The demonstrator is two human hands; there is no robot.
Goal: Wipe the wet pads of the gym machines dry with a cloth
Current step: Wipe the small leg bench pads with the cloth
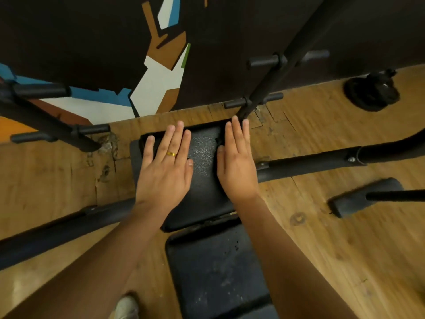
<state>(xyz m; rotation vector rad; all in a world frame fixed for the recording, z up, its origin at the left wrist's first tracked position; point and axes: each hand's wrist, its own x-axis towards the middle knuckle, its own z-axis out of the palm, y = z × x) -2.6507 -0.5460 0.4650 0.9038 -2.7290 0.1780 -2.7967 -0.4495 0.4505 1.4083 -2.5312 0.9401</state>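
A black textured bench pad (pixel 203 157) lies at the middle of the head view, its far end near the wall. My left hand (pixel 164 166), with a gold ring on one finger, rests flat on the pad's left half, fingers straight. My right hand (pixel 236 162) lies flat on the pad's right edge, fingers straight and pointing toward the wall. A second, scuffed dark pad (pixel 216 272) continues toward me below a gap. No cloth is in view.
Black rack uprights with pegs stand at the left (pixel 53 127) and at the right (pixel 273 74). Black frame bars (pixel 322 161) cross the wooden floor (pixel 333 249). A weight plate (pixel 370 93) lies at the far right. A painted wall (pixel 158 72) is behind. A shoe (pixel 126 307) shows below.
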